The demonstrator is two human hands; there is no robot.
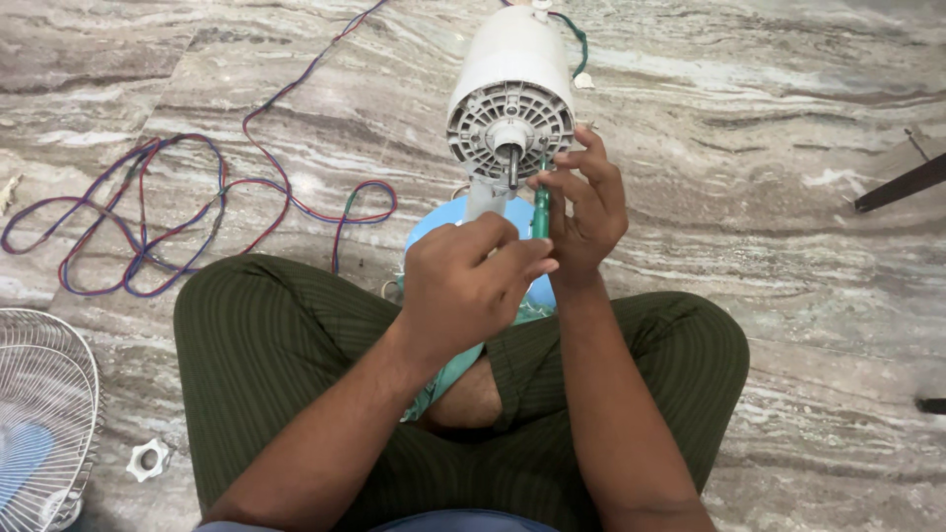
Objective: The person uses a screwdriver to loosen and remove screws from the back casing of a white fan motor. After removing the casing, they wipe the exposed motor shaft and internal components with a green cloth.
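A white fan motor housing stands on a light blue base in front of my crossed legs, its grey vented face and metal shaft turned toward me. My right hand grips a green-handled screwdriver with the tip up against the lower right of the motor face. My left hand is curled just below and left of it, fingers closed near the screwdriver handle; whether it touches the handle I cannot tell.
Tangled red, blue and purple wires lie on the marble floor to the left and run up toward the motor. A white wire fan guard sits at the bottom left with a white plastic nut beside it. A dark bar lies at the right.
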